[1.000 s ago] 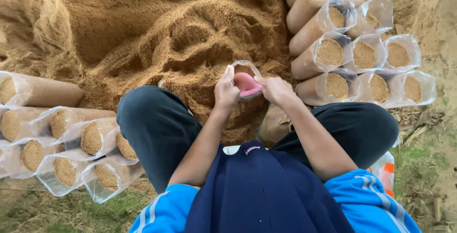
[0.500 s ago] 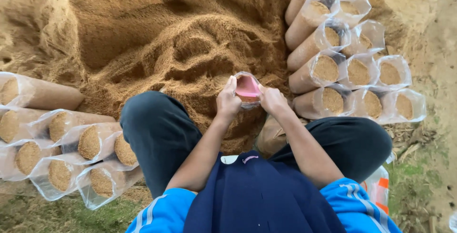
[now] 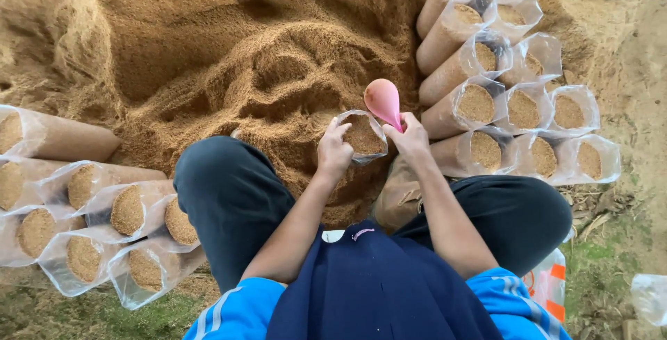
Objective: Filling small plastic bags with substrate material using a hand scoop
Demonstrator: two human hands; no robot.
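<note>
I sit with knees apart before a big heap of brown sawdust. My left hand grips the rim of a clear plastic bag partly filled with sawdust, held upright between my knees. My right hand holds a pink scoop by its handle, bowl raised just above and right of the bag's mouth. My right hand also touches the bag's right edge.
Several filled clear bags lie stacked on the right and on the left, open ends facing me. A brown sack lies by my right thigh. An orange and white bag sits at lower right, on grass.
The pink scoop has lifted out of the bag's mouth and now stands above it. The view has shifted slightly, and the bag shows more sawdust inside.
</note>
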